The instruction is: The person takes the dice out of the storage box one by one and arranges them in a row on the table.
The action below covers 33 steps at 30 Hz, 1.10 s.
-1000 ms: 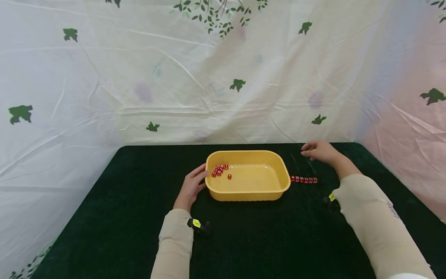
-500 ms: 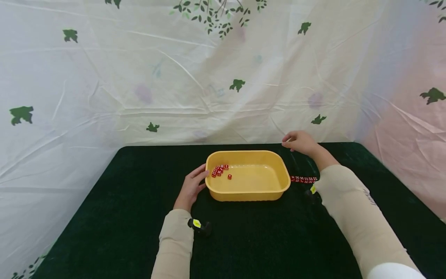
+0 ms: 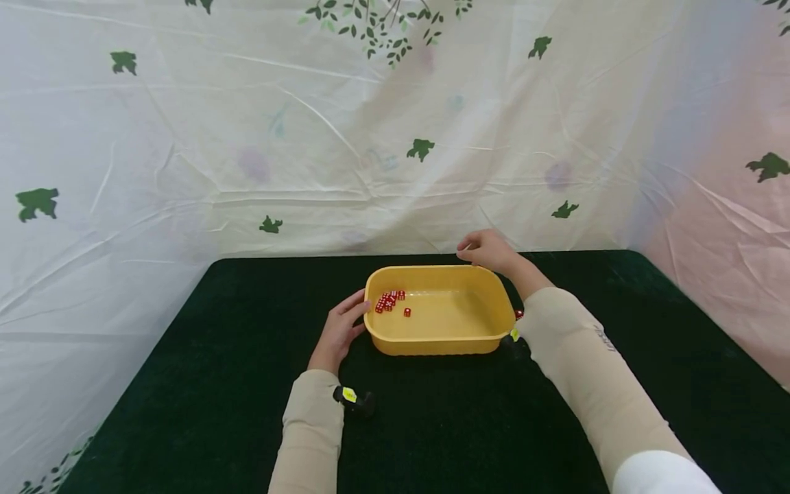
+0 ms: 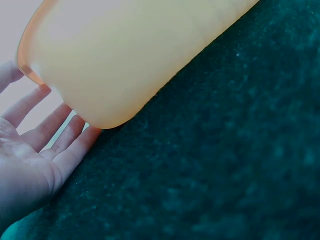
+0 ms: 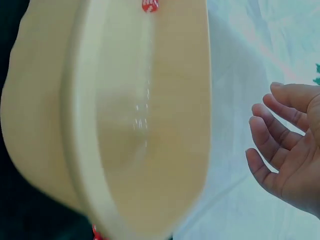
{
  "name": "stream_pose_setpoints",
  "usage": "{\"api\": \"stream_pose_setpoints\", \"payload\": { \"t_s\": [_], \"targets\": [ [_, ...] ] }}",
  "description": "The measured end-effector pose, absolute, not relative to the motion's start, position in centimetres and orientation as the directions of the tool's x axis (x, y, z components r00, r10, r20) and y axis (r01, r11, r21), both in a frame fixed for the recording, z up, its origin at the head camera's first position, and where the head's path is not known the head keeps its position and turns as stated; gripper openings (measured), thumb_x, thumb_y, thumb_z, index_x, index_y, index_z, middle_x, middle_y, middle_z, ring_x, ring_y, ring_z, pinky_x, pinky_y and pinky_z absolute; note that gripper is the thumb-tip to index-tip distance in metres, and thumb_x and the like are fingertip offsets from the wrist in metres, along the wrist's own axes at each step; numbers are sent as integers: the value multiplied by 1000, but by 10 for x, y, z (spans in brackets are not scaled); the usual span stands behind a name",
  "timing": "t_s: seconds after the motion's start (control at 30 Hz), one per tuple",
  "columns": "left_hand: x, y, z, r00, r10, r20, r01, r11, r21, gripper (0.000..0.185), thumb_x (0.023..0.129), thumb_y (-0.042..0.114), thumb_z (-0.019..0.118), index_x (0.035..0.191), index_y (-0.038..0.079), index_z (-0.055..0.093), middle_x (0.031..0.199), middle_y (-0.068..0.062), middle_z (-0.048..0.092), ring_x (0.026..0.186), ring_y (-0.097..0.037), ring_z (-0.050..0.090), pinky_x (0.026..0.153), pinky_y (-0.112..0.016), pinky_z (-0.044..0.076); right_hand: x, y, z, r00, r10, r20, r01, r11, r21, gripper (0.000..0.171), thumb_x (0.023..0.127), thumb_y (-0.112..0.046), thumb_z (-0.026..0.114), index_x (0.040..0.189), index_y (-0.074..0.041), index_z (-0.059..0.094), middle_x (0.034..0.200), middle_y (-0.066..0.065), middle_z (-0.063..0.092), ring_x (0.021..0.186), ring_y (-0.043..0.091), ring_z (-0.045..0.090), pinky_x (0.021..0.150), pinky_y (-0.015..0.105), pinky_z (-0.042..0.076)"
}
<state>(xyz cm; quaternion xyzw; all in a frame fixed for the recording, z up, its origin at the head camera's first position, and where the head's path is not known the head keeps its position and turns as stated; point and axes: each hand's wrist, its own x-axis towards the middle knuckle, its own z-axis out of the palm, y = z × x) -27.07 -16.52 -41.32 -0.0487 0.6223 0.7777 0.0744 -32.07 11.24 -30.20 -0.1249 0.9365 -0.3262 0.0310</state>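
Steadying the yellow rectangular plastic tub [image 3: 439, 339] mid-table, the left hand [image 3: 339, 331] lies flat-fingered against its left wall. The right hand [image 3: 487, 250], fingers relaxed and seemingly empty, hovers over the far rim; I judge reaching the small red dice [image 3: 389, 302] inside comes next.

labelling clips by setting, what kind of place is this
Probably a makeshift recording booth rather than a lived-in room: a creased leaf-print sheet hangs as backdrop, and a table with a dark green cloth holds only a yellow tub of red dice.

Left hand [image 3: 338, 334] lies flat, right hand [image 3: 487, 251] hovers, fingers [image 5: 264, 134] loosely curled.
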Motion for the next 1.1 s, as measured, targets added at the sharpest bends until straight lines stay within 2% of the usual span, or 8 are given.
{"api": "stream_pose_setpoints", "payload": {
  "t_s": [0.17, 0.4, 0.57, 0.83, 1.1],
  "targets": [
    [-271, -166, -413, -984, 55, -170, -178, -211, 961, 35, 83, 22, 57, 118, 18, 53, 121, 1, 47, 105, -17, 46, 84, -36, 40, -324, 95, -308, -951, -308, 27, -248, 708, -662, 23, 84, -13, 54, 100, 3, 57, 92, 17, 59, 76, 31, 55, 67, 36, 46],
    [-271, -167, -412, -983, 65, -172, -182, -227, 957, 36, 84, 20, 56, 119, 16, 52, 123, -2, 45, 107, -20, 45, 85, -38, 40, -325, 68, -318, -938, -344, 31, -274, 687, -673, 18, 82, -12, 57, 94, 2, 59, 85, 12, 59, 70, 21, 53, 65, 32, 47],
    [-271, -167, -412, -983, 65, -170, -180, -229, 957, 36, 84, 20, 56, 120, 16, 52, 123, -2, 46, 107, -20, 45, 84, -38, 40, -325, 52, -328, -924, -381, 41, -300, 652, -696, 17, 81, -9, 58, 93, 3, 60, 83, 10, 58, 74, 24, 54, 63, 29, 47],
    [-270, -167, -411, -982, 56, -178, -186, -220, 958, 36, 83, 21, 57, 118, 17, 53, 122, -1, 46, 106, -19, 45, 84, -38, 40, -324, 29, -337, -924, -379, -50, -240, 677, -696, 19, 81, -13, 59, 96, -2, 60, 86, 9, 57, 74, 21, 54, 64, 28, 45],
    [-269, -166, -410, -982, 69, -179, -190, -225, 956, 36, 83, 22, 58, 118, 17, 53, 122, -1, 46, 107, -19, 46, 85, -37, 40, -319, 14, -346, -909, -398, -122, -192, 661, -726, 21, 82, -13, 58, 99, -1, 59, 90, 8, 56, 78, 22, 52, 68, 28, 46]
  ]
}}
